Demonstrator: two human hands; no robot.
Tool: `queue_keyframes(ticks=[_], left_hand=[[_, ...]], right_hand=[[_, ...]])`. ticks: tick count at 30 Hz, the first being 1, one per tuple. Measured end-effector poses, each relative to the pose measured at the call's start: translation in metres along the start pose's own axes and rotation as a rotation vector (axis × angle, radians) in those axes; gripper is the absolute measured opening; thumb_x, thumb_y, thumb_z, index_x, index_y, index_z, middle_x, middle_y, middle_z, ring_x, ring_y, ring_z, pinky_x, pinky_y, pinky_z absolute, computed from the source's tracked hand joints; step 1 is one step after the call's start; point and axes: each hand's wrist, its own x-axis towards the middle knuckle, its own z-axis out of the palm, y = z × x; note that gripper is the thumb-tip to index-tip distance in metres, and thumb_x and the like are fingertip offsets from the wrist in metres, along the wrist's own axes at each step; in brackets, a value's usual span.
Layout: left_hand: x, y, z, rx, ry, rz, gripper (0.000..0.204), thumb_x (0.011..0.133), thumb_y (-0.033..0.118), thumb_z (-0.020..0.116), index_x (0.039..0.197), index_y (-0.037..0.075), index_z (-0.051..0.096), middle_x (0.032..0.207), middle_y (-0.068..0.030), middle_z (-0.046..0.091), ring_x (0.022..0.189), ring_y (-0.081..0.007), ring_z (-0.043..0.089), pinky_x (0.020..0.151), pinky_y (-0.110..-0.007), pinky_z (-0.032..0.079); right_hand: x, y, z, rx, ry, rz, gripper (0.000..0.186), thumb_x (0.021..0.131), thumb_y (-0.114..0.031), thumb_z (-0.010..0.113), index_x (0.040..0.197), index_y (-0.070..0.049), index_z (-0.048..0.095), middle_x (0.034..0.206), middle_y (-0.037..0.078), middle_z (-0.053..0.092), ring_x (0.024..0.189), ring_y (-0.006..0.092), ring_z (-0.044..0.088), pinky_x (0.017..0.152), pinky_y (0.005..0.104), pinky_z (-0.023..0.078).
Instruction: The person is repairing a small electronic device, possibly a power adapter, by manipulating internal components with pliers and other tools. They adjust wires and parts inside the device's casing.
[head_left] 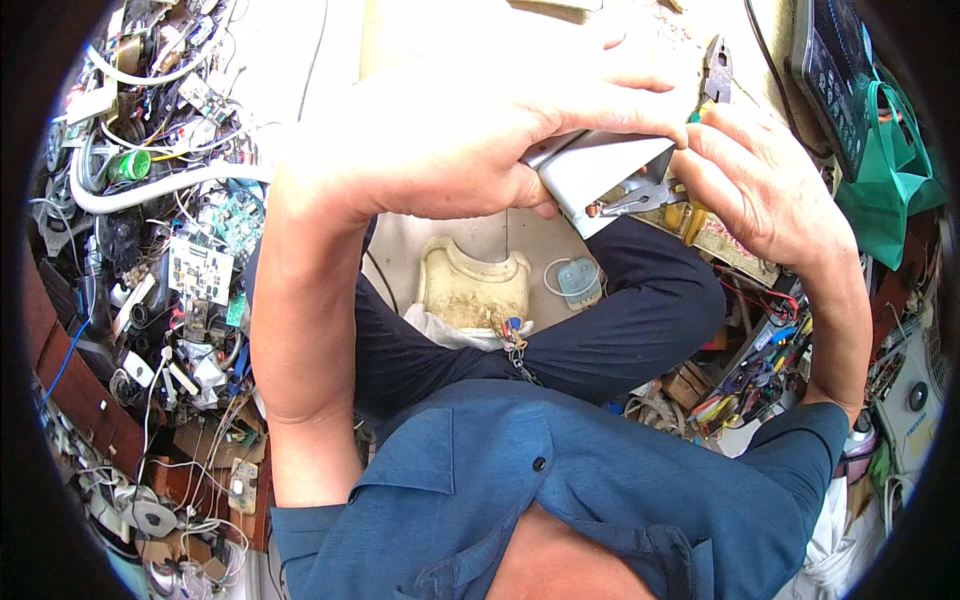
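Observation:
My left hand (560,115) grips a pale grey metal casing (607,172) from above and its left side, thumb underneath. One end of the casing gapes toward the right, with a small copper-coloured part (593,210) at its lower edge. Long-nose pliers (645,200) with yellow handles are in my right hand (755,185). Their jaws reach into the open end, with the tips beside the copper-coloured part; whether they pinch it I cannot tell. Just beyond my right knuckles lies a second pair of pliers (717,70), its jaws pointing away and its handles partly covered by the hand.
Cables and circuit boards (200,270) are heaped along the left. A cream plastic piece (470,285) and a pale blue box with a white cord (577,280) lie between my legs. At right are a green bag (885,180), a dark screen (835,80) and several hand tools (745,380).

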Motion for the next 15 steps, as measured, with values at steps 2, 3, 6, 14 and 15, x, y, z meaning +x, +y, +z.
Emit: queue_keyframes(ticks=[2,3,6,14,15], left_hand=[[0.002,-0.006,0.003,0.055,0.034,0.072,0.098,0.075,-0.007,0.086,0.166,0.016,0.057,0.175,-0.0085,0.051,0.168,-0.035,0.035,0.141,-0.05,0.026],[0.001,-0.006,0.002,0.063,0.023,0.076,0.097,0.075,-0.006,0.087,0.165,0.015,0.058,0.174,-0.0086,0.052,0.168,-0.0347,0.036,0.14,-0.049,0.026],[-0.001,-0.007,-0.001,0.095,0.024,0.083,0.096,0.076,-0.004,0.088,0.164,0.015,0.058,0.169,-0.0094,0.056,0.162,-0.0348,0.041,0.136,-0.048,0.031],[-0.005,-0.006,0.004,0.01,0.042,-0.074,0.095,0.075,0.001,0.092,0.164,0.011,0.058,0.166,-0.0131,0.059,0.157,-0.0324,0.052,0.13,-0.044,0.044],[-0.005,-0.006,0.003,0.025,0.053,-0.053,0.096,0.075,0.002,0.093,0.164,0.011,0.058,0.165,-0.0134,0.059,0.154,-0.0323,0.055,0.128,-0.043,0.046]], right_hand=[[0.0,0.0,-0.002,-0.003,-0.006,-0.009,0.023,0.095,-0.017,0.07,0.115,-0.009,0.063,0.101,0.007,0.064,0.099,0.0311,0.068,0.081,0.0458,0.056],[0.0,0.0,-0.003,-0.004,-0.009,-0.013,0.023,0.095,-0.017,0.07,0.116,-0.009,0.064,0.101,0.007,0.065,0.099,0.0315,0.068,0.081,0.0461,0.056],[-0.008,-0.001,0.0,0.049,-0.055,0.051,0.027,0.093,-0.015,0.071,0.119,-0.008,0.065,0.106,0.008,0.068,0.102,0.0318,0.07,0.085,0.047,0.056],[-0.037,-0.022,0.013,0.478,0.111,0.328,0.047,0.081,0.0,0.081,0.126,-0.005,0.068,0.103,0.016,0.071,0.097,0.0418,0.071,0.089,0.0498,0.056],[-0.044,-0.027,0.009,0.544,0.045,0.432,0.042,0.084,0.001,0.078,0.124,-0.004,0.069,0.108,0.016,0.073,0.1,0.0395,0.072,0.091,0.047,0.057]])
